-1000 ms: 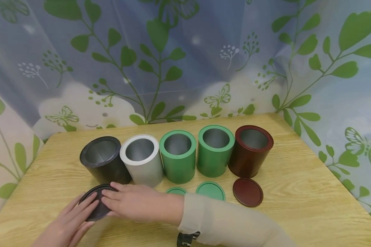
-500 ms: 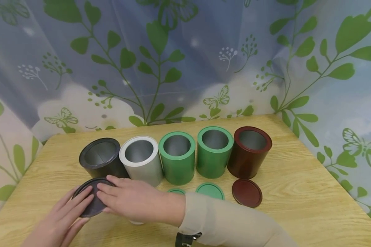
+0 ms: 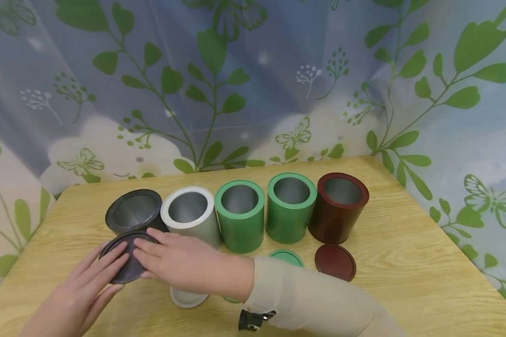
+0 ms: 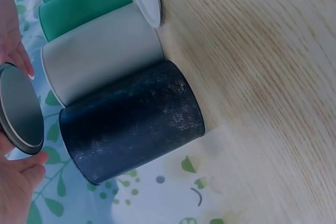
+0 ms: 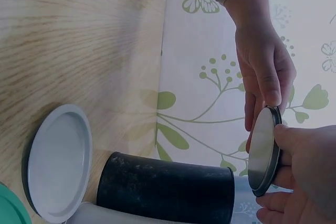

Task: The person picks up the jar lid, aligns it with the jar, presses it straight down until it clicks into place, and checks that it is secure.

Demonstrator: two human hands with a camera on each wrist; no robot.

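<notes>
Both hands hold a black round lid (image 3: 126,245) just in front of the open black can (image 3: 132,213), lifted off the table. My left hand (image 3: 80,295) grips its near-left edge, fingers on top and thumb (image 4: 18,182) underneath. My right hand (image 3: 181,264) pinches its right edge. The left wrist view shows the lid's grey underside (image 4: 20,108) beside the black can (image 4: 131,121). From the right wrist the lid (image 5: 261,150) appears edge-on between the left hand (image 5: 262,72) and right hand (image 5: 307,177), above the black can (image 5: 165,192).
A white can (image 3: 189,215), two green cans (image 3: 239,215) (image 3: 291,208) and a maroon can (image 3: 337,206) stand open in a row on the wooden table (image 3: 405,262). A white lid (image 3: 187,298), green lid (image 3: 286,257) and maroon lid (image 3: 335,262) lie in front. A leaf-print curtain hangs behind.
Both hands have raised the black lid off the table and carried it back toward the black can. The white lid under my right wrist has come into view.
</notes>
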